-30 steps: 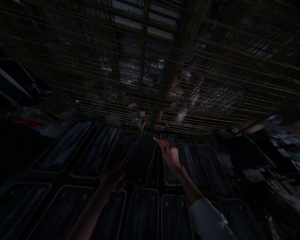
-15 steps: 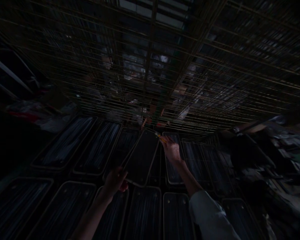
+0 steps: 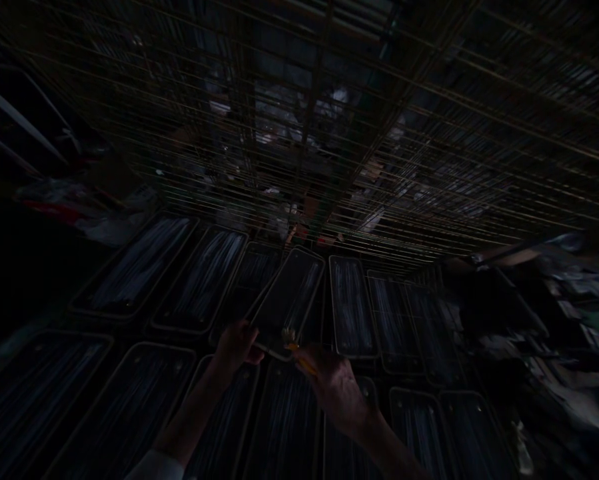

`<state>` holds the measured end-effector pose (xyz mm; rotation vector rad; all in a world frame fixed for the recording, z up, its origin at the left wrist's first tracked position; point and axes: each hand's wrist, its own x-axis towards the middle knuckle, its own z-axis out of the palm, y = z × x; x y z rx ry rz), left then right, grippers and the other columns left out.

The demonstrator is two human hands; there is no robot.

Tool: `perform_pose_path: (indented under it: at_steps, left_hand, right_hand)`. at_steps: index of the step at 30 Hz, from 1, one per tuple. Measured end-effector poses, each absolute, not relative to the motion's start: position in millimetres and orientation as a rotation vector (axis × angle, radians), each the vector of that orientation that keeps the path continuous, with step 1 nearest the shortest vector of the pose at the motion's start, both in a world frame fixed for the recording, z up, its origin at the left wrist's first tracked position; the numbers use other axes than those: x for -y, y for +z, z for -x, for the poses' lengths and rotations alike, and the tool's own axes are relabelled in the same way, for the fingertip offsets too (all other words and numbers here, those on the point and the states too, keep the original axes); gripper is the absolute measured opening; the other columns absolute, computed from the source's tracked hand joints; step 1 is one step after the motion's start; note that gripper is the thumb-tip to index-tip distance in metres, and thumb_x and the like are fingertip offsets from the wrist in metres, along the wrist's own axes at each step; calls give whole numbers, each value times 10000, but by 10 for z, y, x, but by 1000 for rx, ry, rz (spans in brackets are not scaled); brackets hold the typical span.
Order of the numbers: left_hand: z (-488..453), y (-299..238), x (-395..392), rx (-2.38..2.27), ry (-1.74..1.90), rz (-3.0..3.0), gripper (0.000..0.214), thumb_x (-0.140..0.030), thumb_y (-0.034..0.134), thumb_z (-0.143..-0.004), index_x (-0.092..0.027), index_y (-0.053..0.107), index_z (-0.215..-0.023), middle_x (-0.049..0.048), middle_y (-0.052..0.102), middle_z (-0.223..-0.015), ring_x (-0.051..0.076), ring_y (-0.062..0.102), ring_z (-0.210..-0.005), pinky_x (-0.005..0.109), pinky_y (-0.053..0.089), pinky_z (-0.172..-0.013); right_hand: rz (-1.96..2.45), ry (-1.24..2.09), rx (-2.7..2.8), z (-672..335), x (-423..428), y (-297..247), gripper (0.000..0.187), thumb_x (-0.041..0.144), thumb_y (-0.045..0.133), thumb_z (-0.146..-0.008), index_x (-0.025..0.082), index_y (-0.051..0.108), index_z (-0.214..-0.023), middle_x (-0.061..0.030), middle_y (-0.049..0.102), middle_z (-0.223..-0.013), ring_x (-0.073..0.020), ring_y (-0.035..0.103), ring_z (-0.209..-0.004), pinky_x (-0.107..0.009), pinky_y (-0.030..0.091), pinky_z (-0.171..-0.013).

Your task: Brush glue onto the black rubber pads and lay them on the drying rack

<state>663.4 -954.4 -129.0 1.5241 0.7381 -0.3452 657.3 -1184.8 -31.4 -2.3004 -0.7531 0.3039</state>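
My left hand (image 3: 235,348) is closed on the near left corner of a dark rectangular panel (image 3: 286,293) with rounded corners and a thin pale rim. The panel is tilted above the row of similar ones. In my right hand (image 3: 336,390) is a brush (image 3: 290,339) with a yellow-orange handle and light bristles. Its bristles are at the panel's near edge, low on the right. Pale streaks run lengthwise along the panel's right part. The dim light hides the fingertips of both hands.
Rows of similar dark panels with streaks lie around, such as one panel (image 3: 353,303) to the right and another (image 3: 204,280) to the left. A wire grid (image 3: 299,153) rises behind them. Plastic bags (image 3: 114,217) lie at the left; a jumble of dark items sits right.
My right hand has drawn the brush from the panel's far right corner down to its near edge. Pale streaks now show on the panel's right part. My left hand still holds the panel.
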Motion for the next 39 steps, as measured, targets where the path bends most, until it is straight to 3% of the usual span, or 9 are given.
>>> perform_pose_path:
  at_steps: [3, 7, 13, 19, 25, 34, 39]
  left_hand:
    - [-6618, -1287, 9541, -736, -348, -1495, 132, -301, 583, -794, -209, 488, -809, -31, 630, -571, 196, 662, -420, 275, 537, -413]
    - [-6601, -1285, 9527, -746, -348, -1453, 126, -275, 585, -804, -191, 501, -846, -52, 614, -580, 182, 664, -422, 279, 562, -428]
    - [-6583, -1281, 9511, -763, -366, -1424, 100, -228, 555, -843, -170, 511, -911, -29, 645, -603, 194, 675, -433, 307, 590, -449]
    - [-6593, -1323, 9489, -752, -372, -1391, 111, -227, 543, -844, -170, 506, -931, -33, 635, -605, 201, 685, -448, 294, 581, -452]
    - [-6577, -1374, 9458, -710, -366, -1390, 112, -249, 558, -839, -168, 516, -905, -26, 638, -612, 202, 689, -461, 280, 570, -449]
    - [-6532, -1350, 9424, -700, -375, -1378, 134, -208, 550, -817, -140, 564, -932, -11, 654, -600, 197, 692, -468, 305, 599, -497]
    - [-6526, -1327, 9421, -677, -350, -1369, 173, -186, 536, -817, -129, 558, -979, -6, 657, -601, 212, 694, -472, 330, 602, -506]
  right_hand:
    - [2237, 325, 693, -6636, 11854, -192, 221, 291, 494, -991, 298, 624, -1170, 4, 719, -1088, -157, 698, -961, -263, 557, -791]
    - [2307, 77, 634, -7316, 11825, -247, 235, 298, 438, -1006, 267, 620, -1153, -15, 706, -1094, -152, 703, -889, -252, 552, -744]
    - [2560, -184, 576, -8113, 11657, -523, 222, 261, 456, -995, 256, 623, -1140, -23, 687, -1159, -187, 693, -945, -261, 533, -739]
    - [2473, 57, 776, -7337, 11568, -597, 241, 236, 468, -990, 268, 588, -1197, -29, 691, -1168, -179, 694, -975, -267, 542, -782]
    - [2194, 327, 764, -6442, 11634, -315, 238, 238, 509, -978, 295, 608, -1187, 3, 718, -1067, -150, 700, -936, -256, 555, -787]
    - [2394, -181, 537, -7828, 11532, -547, 219, 282, 468, -989, 253, 637, -1124, -29, 697, -1097, -168, 690, -912, -261, 543, -768]
    - [2469, -120, 626, -7791, 11385, -733, 208, 271, 478, -988, 275, 626, -1134, -19, 702, -1128, -171, 698, -923, -255, 544, -767]
